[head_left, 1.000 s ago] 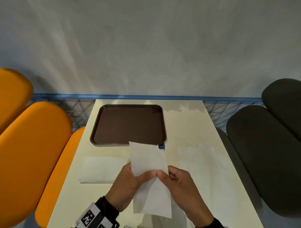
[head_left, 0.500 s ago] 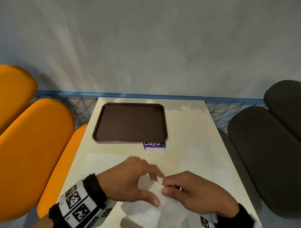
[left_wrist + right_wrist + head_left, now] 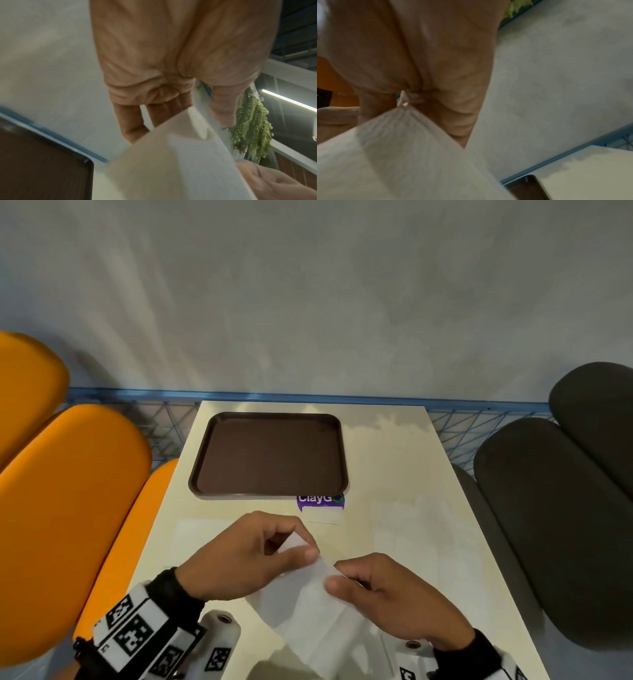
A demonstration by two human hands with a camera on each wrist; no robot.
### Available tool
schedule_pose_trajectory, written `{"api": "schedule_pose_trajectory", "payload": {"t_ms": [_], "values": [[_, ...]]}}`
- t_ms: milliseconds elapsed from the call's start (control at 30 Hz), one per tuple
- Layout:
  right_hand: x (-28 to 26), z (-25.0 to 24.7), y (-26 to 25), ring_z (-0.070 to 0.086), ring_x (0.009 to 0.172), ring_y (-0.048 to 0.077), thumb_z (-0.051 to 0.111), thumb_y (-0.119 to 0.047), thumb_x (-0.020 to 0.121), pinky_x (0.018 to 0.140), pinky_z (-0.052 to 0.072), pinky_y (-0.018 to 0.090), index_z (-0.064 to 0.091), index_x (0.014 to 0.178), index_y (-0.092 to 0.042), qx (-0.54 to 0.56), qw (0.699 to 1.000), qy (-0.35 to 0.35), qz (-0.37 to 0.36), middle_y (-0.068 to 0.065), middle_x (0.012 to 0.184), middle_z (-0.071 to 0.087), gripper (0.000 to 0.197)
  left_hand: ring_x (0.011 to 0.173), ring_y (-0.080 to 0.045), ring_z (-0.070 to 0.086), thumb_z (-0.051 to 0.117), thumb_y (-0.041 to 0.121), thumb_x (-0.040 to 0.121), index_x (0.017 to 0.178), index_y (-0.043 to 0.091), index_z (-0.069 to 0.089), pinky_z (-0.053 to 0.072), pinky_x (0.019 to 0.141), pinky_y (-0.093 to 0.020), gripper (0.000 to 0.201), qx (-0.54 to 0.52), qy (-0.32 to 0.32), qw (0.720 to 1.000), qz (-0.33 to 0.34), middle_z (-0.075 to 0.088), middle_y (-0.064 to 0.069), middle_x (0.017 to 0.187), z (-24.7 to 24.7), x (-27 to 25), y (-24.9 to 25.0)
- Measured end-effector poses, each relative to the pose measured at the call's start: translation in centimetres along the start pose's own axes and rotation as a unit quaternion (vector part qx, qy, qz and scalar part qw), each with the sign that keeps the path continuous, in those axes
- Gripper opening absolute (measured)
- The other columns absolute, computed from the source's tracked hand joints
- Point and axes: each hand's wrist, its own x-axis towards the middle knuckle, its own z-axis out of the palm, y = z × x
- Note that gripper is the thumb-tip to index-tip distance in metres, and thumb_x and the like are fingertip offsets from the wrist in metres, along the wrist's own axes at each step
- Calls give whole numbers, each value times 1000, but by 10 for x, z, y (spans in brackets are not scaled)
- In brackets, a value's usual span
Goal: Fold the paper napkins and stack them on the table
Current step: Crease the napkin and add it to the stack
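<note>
A white paper napkin (image 3: 308,607) hangs between both hands over the near middle of the cream table (image 3: 394,460). My left hand (image 3: 294,546) pinches its upper edge between thumb and fingers, and the left wrist view shows the napkin (image 3: 180,162) held at that edge. My right hand (image 3: 337,575) pinches the napkin just to the right; the right wrist view shows the napkin (image 3: 393,148) drawn to a point at the fingertips. A flat stack of napkins (image 3: 195,539) lies at the left, partly hidden by my left hand. Another pale napkin (image 3: 407,529) lies flat at the right.
A dark brown tray (image 3: 270,455) sits at the far left of the table, with a purple sticker (image 3: 320,501) just in front of it. Orange seats (image 3: 68,508) flank the left side, dark grey seats (image 3: 555,508) the right. A blue wire rail (image 3: 308,398) and grey wall stand behind.
The napkin stood upright between the hands a second ago; it now hangs low toward me. Both hands have turned over, knuckles up, and pinch its top edge, the left a little farther forward.
</note>
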Motion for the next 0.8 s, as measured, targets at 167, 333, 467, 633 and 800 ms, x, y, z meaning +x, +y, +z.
{"api": "schedule_pose_trajectory", "payload": {"t_ms": [167,333,467,633,800], "values": [[2,4,10,27,61,7,51,-39,103,57,23,24,35,69,-6,33,999,30,26,-8,66,29,50,75,-14,71,64,37,91,86,19,77,57,73,-34,23,-66,127,989,-36,76,3,85,11,4,1],[-18,1,39,47,60,8,47,-48,103,62,35,32,42,73,-5,52,997,-25,59,6,65,43,53,66,-6,67,65,29,92,81,23,77,47,58,-13,18,-28,216,975,-44,75,8,76,-7,-7,-16],[-20,-9,47,69,94,6,52,-45,102,90,50,28,72,103,-13,-8,980,-125,155,-6,101,75,38,79,-12,70,63,38,91,84,28,77,51,69,-20,19,1,225,974,-19,76,11,83,-17,-17,-25],[17,5,3,49,121,-8,68,-62,84,105,39,20,51,139,-41,-50,993,-71,85,-25,133,54,61,77,-1,69,58,46,96,95,33,76,55,68,-19,22,123,105,981,110,74,22,90,2,-22,-13],[51,41,-8,50,63,9,59,-47,97,63,39,28,63,81,-4,71,996,-48,25,-3,70,57,46,83,-9,71,60,35,93,88,27,76,55,71,-24,18,33,195,977,76,75,15,90,-17,-35,-27]]}}
